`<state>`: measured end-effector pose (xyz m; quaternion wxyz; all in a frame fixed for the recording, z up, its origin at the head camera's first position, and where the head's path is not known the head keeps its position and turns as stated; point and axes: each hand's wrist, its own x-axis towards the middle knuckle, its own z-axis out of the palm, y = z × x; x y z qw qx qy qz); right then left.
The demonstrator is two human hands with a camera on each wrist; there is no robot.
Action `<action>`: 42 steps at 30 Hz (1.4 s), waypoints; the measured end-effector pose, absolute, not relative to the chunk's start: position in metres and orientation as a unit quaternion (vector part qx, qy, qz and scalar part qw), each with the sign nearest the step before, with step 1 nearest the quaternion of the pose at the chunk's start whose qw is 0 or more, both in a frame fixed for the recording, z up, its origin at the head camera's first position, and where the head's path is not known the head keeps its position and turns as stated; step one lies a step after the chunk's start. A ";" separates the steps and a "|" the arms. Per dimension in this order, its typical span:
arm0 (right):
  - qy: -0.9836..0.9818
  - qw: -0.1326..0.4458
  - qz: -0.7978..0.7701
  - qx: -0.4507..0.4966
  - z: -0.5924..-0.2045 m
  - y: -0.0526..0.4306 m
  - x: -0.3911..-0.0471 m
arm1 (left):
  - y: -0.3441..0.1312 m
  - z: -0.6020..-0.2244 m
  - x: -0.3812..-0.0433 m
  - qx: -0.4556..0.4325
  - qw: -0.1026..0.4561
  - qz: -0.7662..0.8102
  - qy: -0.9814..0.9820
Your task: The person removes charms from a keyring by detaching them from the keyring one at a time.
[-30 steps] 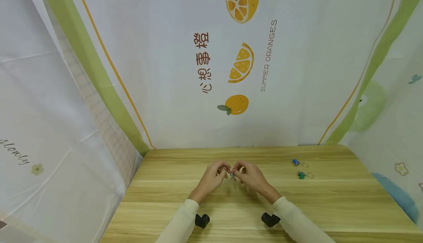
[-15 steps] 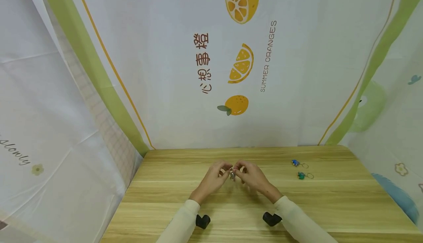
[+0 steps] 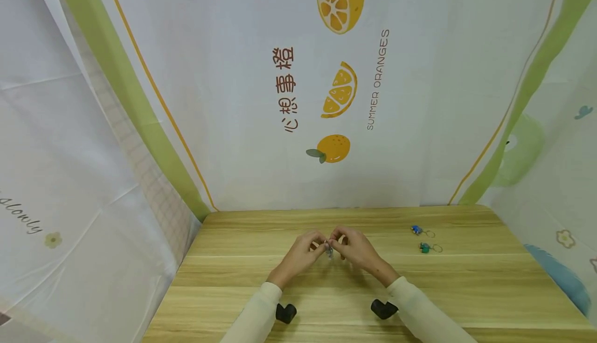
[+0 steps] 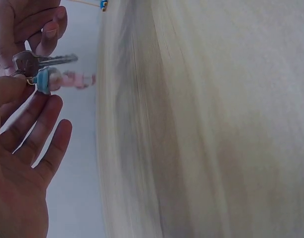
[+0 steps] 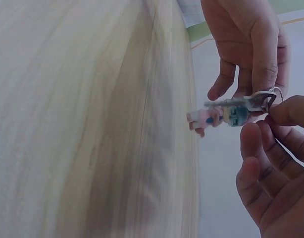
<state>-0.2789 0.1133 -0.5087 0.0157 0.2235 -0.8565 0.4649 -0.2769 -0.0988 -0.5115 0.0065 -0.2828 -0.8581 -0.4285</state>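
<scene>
My left hand (image 3: 300,253) and right hand (image 3: 356,249) meet above the middle of the table, thumbs and fingers pinching a thin metal key ring (image 5: 278,91) between them. From the ring hang a silver key (image 4: 58,60) and a small figure charm (image 4: 68,79) with a teal head and pink body. In the right wrist view the key (image 5: 256,101) lies alongside the charm (image 5: 206,118), both clear of the table. The fingertips partly cover the ring, so where the key joins it is hard to see.
To the right on the wooden table (image 3: 224,270) lie a blue figure keychain (image 3: 416,230) and a green figure keychain (image 3: 424,248), each with its own ring. A white printed cloth (image 3: 242,125) hangs behind the table's far edge.
The key and charm have turned and now hang slightly lower under the fingers. My left hand has shifted a little; the right stays nearly in place. The two keychains have not moved.
</scene>
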 end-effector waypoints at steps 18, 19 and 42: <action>-0.849 0.013 0.474 0.233 -0.508 0.114 -0.278 | -0.105 -0.511 -0.279 -0.277 -0.014 -0.464 -0.841; -0.849 0.014 0.473 0.234 -0.508 0.115 -0.278 | -0.106 -0.511 -0.279 -0.279 -0.014 -0.465 -0.840; -0.854 0.042 0.450 0.257 -0.515 0.115 -0.280 | -0.106 -0.507 -0.278 -0.280 -0.022 -0.473 -0.835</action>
